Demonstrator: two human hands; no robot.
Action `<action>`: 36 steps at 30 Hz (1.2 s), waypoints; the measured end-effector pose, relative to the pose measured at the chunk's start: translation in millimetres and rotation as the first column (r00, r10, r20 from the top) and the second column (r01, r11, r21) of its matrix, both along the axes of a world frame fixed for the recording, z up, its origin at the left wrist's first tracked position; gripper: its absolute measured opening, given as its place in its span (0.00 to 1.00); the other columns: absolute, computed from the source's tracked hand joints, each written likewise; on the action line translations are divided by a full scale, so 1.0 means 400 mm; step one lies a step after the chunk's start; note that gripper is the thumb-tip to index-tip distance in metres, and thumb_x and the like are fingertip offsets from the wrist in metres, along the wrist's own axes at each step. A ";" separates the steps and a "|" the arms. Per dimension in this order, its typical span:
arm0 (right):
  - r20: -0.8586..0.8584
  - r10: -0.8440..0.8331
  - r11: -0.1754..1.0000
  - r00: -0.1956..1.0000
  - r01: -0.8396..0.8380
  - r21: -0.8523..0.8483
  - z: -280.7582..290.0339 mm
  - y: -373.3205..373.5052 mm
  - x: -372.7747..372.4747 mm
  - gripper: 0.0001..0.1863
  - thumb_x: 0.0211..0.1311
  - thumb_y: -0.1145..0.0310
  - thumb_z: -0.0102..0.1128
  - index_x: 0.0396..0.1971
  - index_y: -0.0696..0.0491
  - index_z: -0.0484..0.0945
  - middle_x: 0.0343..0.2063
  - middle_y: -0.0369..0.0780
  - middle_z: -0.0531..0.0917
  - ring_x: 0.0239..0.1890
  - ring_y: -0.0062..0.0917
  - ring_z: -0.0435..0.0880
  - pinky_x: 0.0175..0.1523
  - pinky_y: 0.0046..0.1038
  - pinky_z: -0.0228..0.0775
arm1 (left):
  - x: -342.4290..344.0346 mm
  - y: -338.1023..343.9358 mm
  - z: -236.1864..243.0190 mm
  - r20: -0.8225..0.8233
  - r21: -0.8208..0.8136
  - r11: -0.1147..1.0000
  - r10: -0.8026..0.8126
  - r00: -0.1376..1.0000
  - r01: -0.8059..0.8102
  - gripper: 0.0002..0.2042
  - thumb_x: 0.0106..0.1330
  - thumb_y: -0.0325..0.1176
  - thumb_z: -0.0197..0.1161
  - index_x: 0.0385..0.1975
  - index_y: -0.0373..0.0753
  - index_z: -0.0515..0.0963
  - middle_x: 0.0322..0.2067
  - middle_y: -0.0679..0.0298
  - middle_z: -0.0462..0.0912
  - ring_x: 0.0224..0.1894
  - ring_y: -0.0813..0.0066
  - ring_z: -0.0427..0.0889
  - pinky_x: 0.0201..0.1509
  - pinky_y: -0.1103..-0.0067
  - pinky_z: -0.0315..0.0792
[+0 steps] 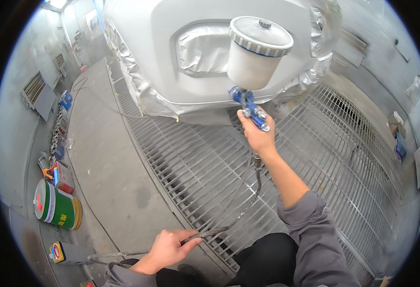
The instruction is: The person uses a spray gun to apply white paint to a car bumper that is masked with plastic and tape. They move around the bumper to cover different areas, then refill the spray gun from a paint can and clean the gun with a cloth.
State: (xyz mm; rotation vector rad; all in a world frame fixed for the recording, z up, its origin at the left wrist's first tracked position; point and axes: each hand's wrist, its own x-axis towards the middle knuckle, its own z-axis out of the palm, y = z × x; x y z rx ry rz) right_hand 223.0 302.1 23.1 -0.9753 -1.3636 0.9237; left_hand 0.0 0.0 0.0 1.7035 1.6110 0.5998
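My right hand [261, 136] is wrapped round a blue spray gun [248, 107], held up before the silver-grey car bumper [210, 90]. A large white paint cup [253, 64] with a ribbed lid sits on top of the gun and hides part of the bumper. From the gun's handle a dark air hose [257, 184] hangs down and curves to the left. My left hand [171, 246] grips that hose low down, near my knees. Silver masking film [203, 50] covers the bumper's recess, and more lines its edges.
Metal floor grating [325, 167] lies under the bumper and around me. Along the left wall stand a green bucket [59, 205], a grey can [71, 252] and several other containers. The hose [119, 114] also trails across the concrete at left. A cardboard box [396, 125] sits at right.
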 end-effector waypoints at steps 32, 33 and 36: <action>-0.186 -0.189 0.981 0.964 0.192 0.003 -0.112 0.304 0.700 0.12 0.67 0.65 0.73 0.29 0.53 0.78 0.18 0.30 0.77 0.16 0.13 0.72 0.22 0.20 0.62 | 0.363 0.199 0.054 0.018 -0.033 0.999 -0.031 0.999 0.032 0.13 0.67 0.35 0.74 0.47 0.36 0.87 0.31 0.54 0.89 0.26 0.64 0.84 0.33 0.74 0.78; -0.198 -0.201 0.978 0.959 0.208 0.011 -0.109 0.322 0.727 0.12 0.67 0.65 0.73 0.29 0.53 0.78 0.18 0.31 0.77 0.16 0.13 0.72 0.22 0.20 0.62 | 0.379 0.204 0.059 0.014 -0.035 0.999 -0.019 1.000 0.019 0.13 0.67 0.35 0.74 0.46 0.36 0.88 0.31 0.54 0.89 0.25 0.65 0.84 0.33 0.74 0.78; -0.235 -0.239 0.967 0.942 0.253 0.031 -0.104 0.373 0.794 0.12 0.68 0.65 0.72 0.28 0.53 0.78 0.17 0.31 0.77 0.15 0.13 0.72 0.21 0.21 0.62 | 0.413 0.218 0.065 0.003 -0.050 0.999 0.017 1.000 -0.016 0.12 0.67 0.33 0.74 0.46 0.35 0.88 0.29 0.56 0.88 0.25 0.70 0.82 0.32 0.76 0.76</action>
